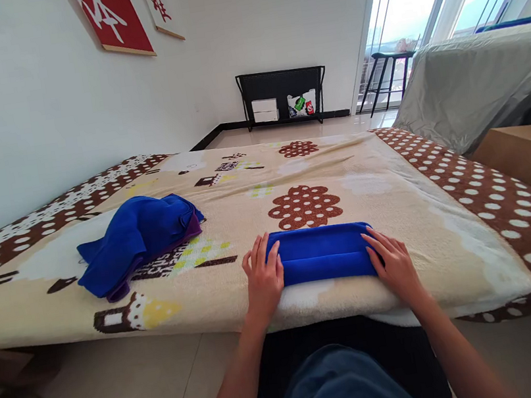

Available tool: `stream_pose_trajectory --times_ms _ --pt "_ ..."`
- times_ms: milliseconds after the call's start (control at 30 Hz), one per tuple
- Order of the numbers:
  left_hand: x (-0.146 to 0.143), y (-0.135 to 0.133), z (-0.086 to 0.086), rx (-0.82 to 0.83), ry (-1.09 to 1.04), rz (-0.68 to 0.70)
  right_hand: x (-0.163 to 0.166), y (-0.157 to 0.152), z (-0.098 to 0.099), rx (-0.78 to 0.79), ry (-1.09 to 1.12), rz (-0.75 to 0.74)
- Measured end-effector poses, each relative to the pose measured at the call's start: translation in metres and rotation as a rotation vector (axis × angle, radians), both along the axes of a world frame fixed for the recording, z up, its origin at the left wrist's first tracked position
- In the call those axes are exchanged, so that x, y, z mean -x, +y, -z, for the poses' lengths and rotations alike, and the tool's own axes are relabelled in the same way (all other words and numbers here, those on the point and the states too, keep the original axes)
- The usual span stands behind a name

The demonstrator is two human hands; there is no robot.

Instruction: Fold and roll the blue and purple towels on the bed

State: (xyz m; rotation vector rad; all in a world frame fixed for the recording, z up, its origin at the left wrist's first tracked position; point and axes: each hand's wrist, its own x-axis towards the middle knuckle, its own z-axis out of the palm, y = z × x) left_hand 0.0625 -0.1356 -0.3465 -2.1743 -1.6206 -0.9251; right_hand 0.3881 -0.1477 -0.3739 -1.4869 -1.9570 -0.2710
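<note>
A blue cloth (323, 253), folded into a flat rectangular strip with a crease along its length, lies on the blanket near the bed's front edge. My left hand (262, 271) holds its left end, thumb and fingers curled at the edge. At the opposite end my right hand (395, 258) has its fingers bent over the cloth's edge, thumb below. What the fingertips pinch underneath is partly hidden. Off to the left sits a crumpled heap of blue cloths (144, 234), with a purple cloth (182, 239) showing beneath it.
A cream patterned blanket (227, 211) with a brown dotted border covers the bed. Beyond its far edge stands a black rack (281, 87) holding white boxes. On the right are a cardboard box (523, 154), a grey-covered piece of furniture (471, 75) and a dark stool (388, 67).
</note>
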Motion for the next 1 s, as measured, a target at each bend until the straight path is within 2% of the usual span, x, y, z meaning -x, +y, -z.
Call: stream_pose_trajectory --times_ms 100,200,300,533,767,867,1000 --pt "0.011 -0.025 0.010 -0.131 0.071 0.103 -0.006 -0.026 0.008 -0.061 -0.070 -0.056" --pt "0.018 -0.045 0.014 -0.061 0.108 0.207 -0.013 -0.047 0.015 -0.081 -0.090 -0.063" --pt "0.018 -0.053 0.011 0.043 0.067 0.214 -0.015 -0.056 0.015 -0.050 -0.065 -0.074" --pt "0.006 -0.031 0.004 0.103 -0.067 0.136 -0.010 -0.033 0.007 -0.078 0.013 -0.055" --pt "-0.001 -0.020 0.009 0.098 -0.028 0.075 -0.002 -0.004 -0.002 -0.040 0.026 0.035" --pt "-0.001 -0.022 0.005 0.086 -0.007 0.076 0.002 -0.004 -0.005 -0.029 0.033 0.024" --pt "0.005 -0.036 -0.010 0.130 -0.007 0.121 0.001 -0.018 -0.009 -0.027 0.069 -0.042"
